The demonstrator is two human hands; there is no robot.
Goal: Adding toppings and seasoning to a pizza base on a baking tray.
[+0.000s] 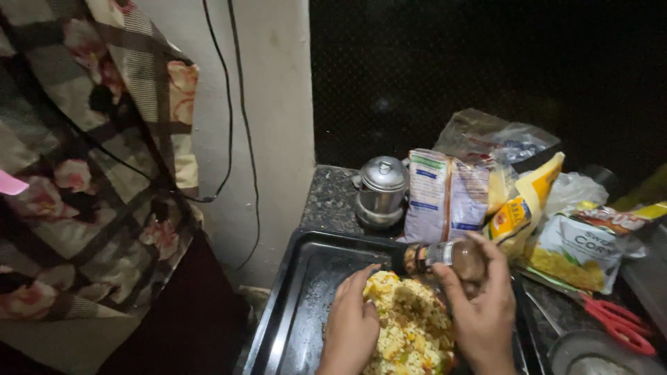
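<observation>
- The right hand [479, 305] grips a small brown spice bottle [445, 258], fingers wrapped around its body. The bottle lies almost on its side, cap end pointing left over the food [410, 326], so the danger is too much coming out in one spot if the tilt deepens or the wrist jerks.
- The left hand [351, 326] rests on the left edge of the food, fingers close together and curled onto it. Seasoning could land on those fingers instead of the food, since they sit just beside the bottle's mouth.
- The food, a yellow pile with corn and darker bits, sits on the black tray [306, 292], toward its right side. Pressing on it could push pieces off onto bare tray.
- Behind the tray stand a small steel pot [381, 191] and a blue and white packet [445, 198]; right of the tray lie a yellow packet [521, 208], a corn packet [580, 250] and red scissors [618, 323]. They crowd the right hand's side, so a wide elbow or wrist swing could knock a packet onto the food.
- The light is dim, which makes it hard to judge how much has fallen.
</observation>
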